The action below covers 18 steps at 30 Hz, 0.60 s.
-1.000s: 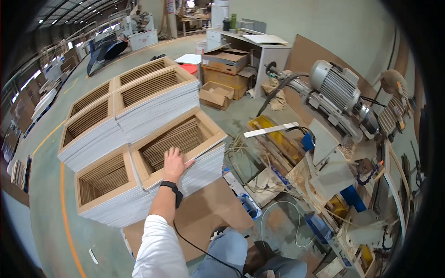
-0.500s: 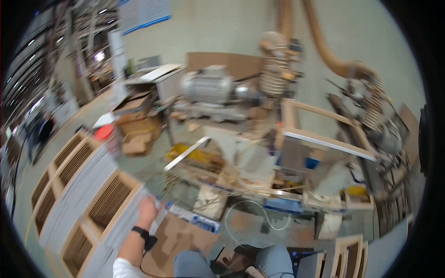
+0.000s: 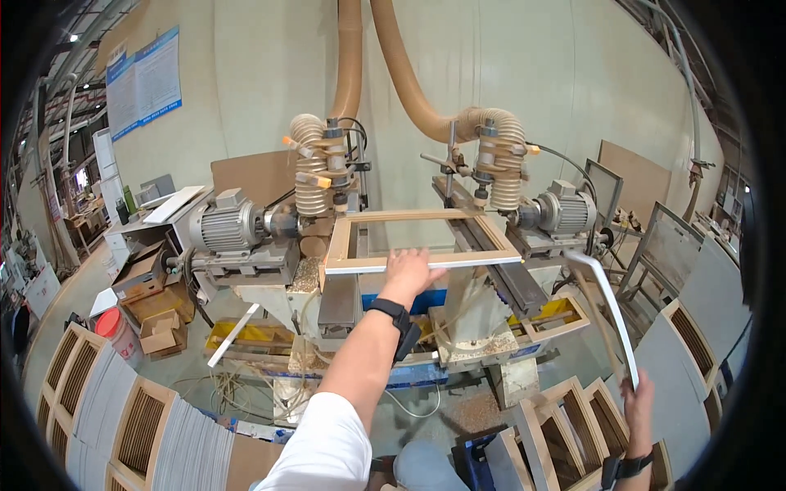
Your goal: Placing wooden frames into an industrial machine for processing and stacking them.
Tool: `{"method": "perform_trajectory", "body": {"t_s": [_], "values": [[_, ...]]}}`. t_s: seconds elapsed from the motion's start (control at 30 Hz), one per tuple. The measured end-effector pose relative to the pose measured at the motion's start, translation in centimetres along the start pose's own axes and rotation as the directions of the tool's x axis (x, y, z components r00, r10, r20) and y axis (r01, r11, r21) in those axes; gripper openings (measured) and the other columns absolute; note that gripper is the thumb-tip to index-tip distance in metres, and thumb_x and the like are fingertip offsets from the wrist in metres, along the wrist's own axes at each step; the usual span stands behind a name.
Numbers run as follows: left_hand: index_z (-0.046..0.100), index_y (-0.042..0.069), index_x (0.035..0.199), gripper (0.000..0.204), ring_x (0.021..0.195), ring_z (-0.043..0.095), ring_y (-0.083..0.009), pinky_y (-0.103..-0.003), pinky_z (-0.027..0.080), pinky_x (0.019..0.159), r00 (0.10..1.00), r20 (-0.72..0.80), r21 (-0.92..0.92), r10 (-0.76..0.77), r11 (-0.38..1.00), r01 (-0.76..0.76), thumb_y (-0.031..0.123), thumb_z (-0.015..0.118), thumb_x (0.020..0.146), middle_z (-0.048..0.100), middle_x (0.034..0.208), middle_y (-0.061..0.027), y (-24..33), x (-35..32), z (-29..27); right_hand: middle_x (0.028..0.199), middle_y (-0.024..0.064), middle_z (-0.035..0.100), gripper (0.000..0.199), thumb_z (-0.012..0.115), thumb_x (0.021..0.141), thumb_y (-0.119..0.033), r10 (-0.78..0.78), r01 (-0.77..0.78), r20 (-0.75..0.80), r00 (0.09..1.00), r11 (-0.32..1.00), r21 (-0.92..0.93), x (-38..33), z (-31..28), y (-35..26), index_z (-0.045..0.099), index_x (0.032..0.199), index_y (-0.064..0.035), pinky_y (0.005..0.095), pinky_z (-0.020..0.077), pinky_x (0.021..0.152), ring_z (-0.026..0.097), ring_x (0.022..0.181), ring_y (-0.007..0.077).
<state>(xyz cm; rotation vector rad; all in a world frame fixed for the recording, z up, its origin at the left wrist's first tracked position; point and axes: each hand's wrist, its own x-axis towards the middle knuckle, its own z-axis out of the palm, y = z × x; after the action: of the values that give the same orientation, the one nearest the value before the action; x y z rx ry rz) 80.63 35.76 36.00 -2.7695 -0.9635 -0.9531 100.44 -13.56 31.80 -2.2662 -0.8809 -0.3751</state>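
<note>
A rectangular wooden frame [image 3: 393,216] with a white front edge lies across the two-sided drilling machine, under its two upright spindle heads. My left hand [image 3: 407,270] grips the middle of the frame's near rail, fingers over the top; the palm side is hidden. At the right, my right hand [image 3: 639,401] is closed around the lower end of a second white-edged frame [image 3: 610,299], tilted and seen nearly edge-on. Its far end reaches toward the right motor [image 3: 565,214]. A black band circles each of my wrists.
Stacked frames [image 3: 143,425] stand at the lower left, and more wooden frames [image 3: 565,417] at the lower right. A left motor [image 3: 225,225], a red bucket [image 3: 115,327], cardboard boxes [image 3: 162,331] and a loose white strip [image 3: 233,334] surround the machine. Ribbed hoses [image 3: 311,159] rise from the heads.
My view has swung right. My left hand has gone from beside the left stack to the frame on the machine. My right hand has come into view with a second frame.
</note>
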Motion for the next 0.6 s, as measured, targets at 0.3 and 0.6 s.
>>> {"method": "perform_trajectory", "body": {"t_s": [0.3, 0.6], "values": [[0.054, 0.002, 0.103, 0.055, 0.064, 0.062, -0.0350, -0.045, 0.050, 0.056, 0.836, 0.452, -0.191, 0.309, 0.950, -0.248, 0.055, 0.047, 0.087, 0.061, 0.069, -0.0155, 7.6, -15.1, -11.4, 0.084, 0.0110, 0.060, 0.035, 0.056, 0.070, 0.003, -0.840, 0.841, 0.052, 0.539, 0.541, 0.017, 14.8, 6.5, -25.9, 0.058, 0.103, -0.0083, 0.0401, 0.0485, 0.070, 0.059, 0.081, 0.0330], [0.059, 0.002, 0.101, 0.041, 0.071, 0.061, -0.0329, -0.040, 0.049, 0.061, 0.858, 0.511, -0.013, -0.051, 0.998, 0.067, 0.037, 0.065, 0.080, 0.060, 0.078, -0.0139, -3.4, -41.9, -16.8, 0.075, 0.0111, 0.060, 0.013, 0.051, 0.077, -0.009, -0.910, 0.912, 0.053, 0.411, 0.410, -0.021, 15.2, 24.2, -32.8, 0.056, 0.089, -0.0104, 0.0401, 0.0484, 0.064, 0.061, 0.078, 0.0297]]}}
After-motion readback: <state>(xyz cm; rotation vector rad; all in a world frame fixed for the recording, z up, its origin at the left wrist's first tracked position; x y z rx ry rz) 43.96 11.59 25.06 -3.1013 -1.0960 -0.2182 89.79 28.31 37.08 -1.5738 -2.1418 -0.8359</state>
